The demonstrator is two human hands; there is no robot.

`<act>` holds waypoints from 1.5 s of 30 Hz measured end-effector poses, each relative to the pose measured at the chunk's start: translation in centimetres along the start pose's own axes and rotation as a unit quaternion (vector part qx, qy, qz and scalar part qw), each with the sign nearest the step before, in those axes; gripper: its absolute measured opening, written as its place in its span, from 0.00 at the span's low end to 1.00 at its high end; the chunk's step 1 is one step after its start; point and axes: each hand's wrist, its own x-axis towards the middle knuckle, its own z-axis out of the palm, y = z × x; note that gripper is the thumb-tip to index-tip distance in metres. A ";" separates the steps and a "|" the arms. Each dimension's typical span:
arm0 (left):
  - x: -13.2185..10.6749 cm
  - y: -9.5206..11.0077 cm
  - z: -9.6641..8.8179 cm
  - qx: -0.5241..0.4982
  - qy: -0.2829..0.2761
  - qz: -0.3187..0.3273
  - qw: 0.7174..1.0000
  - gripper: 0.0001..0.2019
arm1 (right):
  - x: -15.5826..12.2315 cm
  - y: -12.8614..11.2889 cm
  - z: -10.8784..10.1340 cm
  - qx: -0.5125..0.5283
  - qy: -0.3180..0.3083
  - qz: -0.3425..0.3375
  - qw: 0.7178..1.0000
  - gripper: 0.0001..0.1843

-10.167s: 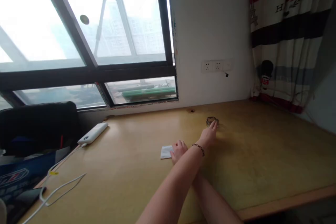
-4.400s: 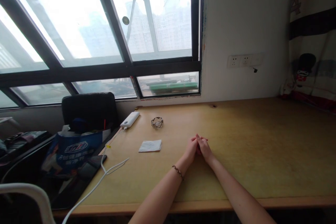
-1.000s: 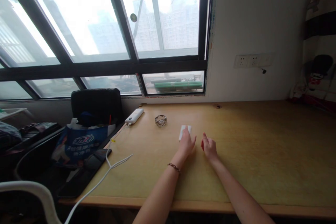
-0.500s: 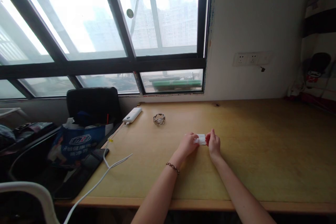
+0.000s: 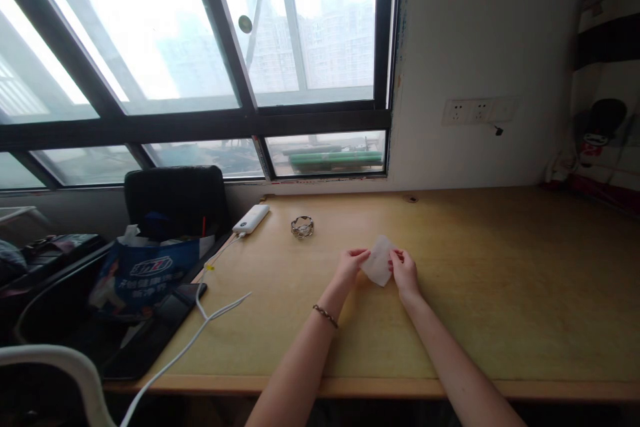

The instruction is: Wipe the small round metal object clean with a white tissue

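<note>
A thin white sheet (image 5: 379, 261), like a tissue or wipe, is spread out between my hands over the wooden table (image 5: 490, 293). My left hand (image 5: 351, 263) pinches its left edge between thumb and fingers. On the opposite edge, my right hand (image 5: 404, 272) has its fingertips closed on the sheet. A braided bracelet (image 5: 325, 315) circles my left wrist. Beyond my left hand, toward the window, a metallic openwork bracelet (image 5: 303, 227) rests on the table.
A white power bank (image 5: 251, 219) lies at the table's left edge with a white cable (image 5: 187, 347) running from it. Left of the table are a black chair (image 5: 176, 197) and a blue bag (image 5: 137, 277). Wall sockets (image 5: 469, 112) sit above the table's back edge.
The white sheet has gone from a small folded piece to a wider, opened one. My hands have moved slightly apart, and my right fingers now pinch its edge.
</note>
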 end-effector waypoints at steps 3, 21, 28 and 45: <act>0.0 0.4 -0.1 -0.096 -0.034 -0.016 0.995 0.13 | 0.1 0.1 0.2 -0.050 0.037 -0.021 0.998 0.28; -0.1 1.3 -0.3 -0.223 -0.053 -0.031 0.973 0.15 | -1.8 -2.8 0.7 0.310 -0.119 0.106 0.937 0.16; 0.4 0.9 -0.9 -0.046 0.008 0.011 0.999 0.15 | -0.7 -2.7 -0.1 0.346 -0.114 0.162 0.917 0.16; 4.8 2.0 -15.6 0.544 0.297 0.216 0.754 0.18 | -1.2 -1.8 0.8 0.360 -0.160 0.245 0.886 0.10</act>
